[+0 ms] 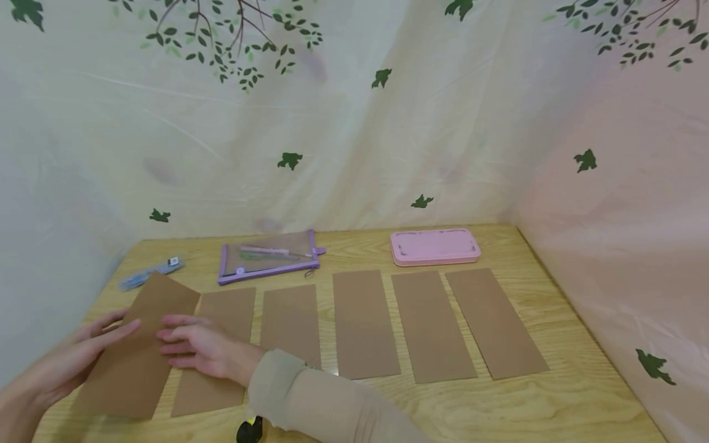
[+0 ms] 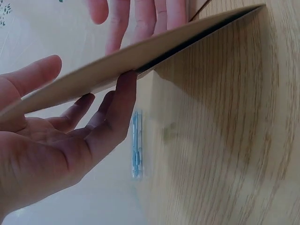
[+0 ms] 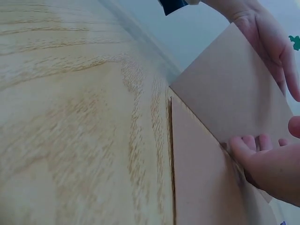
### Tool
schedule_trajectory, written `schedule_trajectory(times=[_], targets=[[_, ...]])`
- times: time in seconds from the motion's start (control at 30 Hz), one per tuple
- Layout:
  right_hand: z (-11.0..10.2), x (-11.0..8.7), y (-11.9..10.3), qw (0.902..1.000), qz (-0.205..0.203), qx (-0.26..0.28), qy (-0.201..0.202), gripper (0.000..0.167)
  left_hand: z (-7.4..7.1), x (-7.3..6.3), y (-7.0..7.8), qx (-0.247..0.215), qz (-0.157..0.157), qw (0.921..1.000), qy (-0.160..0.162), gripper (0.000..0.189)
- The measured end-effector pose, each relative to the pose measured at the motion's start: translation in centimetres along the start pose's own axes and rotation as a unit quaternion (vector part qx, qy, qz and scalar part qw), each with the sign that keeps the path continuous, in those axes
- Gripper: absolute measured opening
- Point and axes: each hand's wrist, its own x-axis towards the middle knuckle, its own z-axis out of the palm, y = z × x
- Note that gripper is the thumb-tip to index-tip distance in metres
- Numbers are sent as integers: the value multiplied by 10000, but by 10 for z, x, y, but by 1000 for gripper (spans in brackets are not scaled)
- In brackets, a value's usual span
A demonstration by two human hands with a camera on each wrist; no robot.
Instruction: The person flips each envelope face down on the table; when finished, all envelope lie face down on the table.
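Note:
At the left of the table in the head view, my left hand point(image 1: 72, 363) holds a brown cardboard rectangle point(image 1: 133, 369), thumb on its upper face and fingers underneath. The left wrist view shows this sheet point(image 2: 108, 68) tilted, one edge raised off the wood. My right hand point(image 1: 202, 349) is at the sheet's right edge, fingers extended and fingertips against its upper face. Below that hand lies another cardboard rectangle point(image 1: 229, 314), partly covered by the hand and forearm. In the right wrist view, the right fingers point(image 3: 248, 145) are beside the held sheet point(image 3: 229, 89).
Several more cardboard rectangles point(image 1: 365, 326) lie in a row to the right. Behind them are a purple-edged zip pouch point(image 1: 268, 255) with pens and a pink case point(image 1: 434, 247). A blue packet point(image 1: 149, 274) lies back left; a black and yellow object point(image 1: 249, 429) sits at the front.

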Motion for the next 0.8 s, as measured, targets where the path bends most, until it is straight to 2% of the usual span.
schedule_trajectory(times=[0.33, 0.53, 0.6, 0.7, 0.8], targets=[[-3, 5, 4, 9998, 73, 151, 73, 34, -6, -3, -9, 201, 355, 9991, 99, 80], [-2, 4, 4, 9998, 100, 158, 69, 36, -18, -2, -19, -310, 278, 9991, -98, 79], [-2, 4, 4, 9997, 126, 176, 102, 37, -22, -2, -24, -488, 248, 9985, -66, 78], [-3, 4, 5, 9996, 179, 196, 125, 40, -28, -2, -29, -508, 156, 9986, 1, 77], [-4, 4, 5, 9995, 230, 175, 107, 43, -31, -3, -31, -283, -28, 9995, 120, 79]])
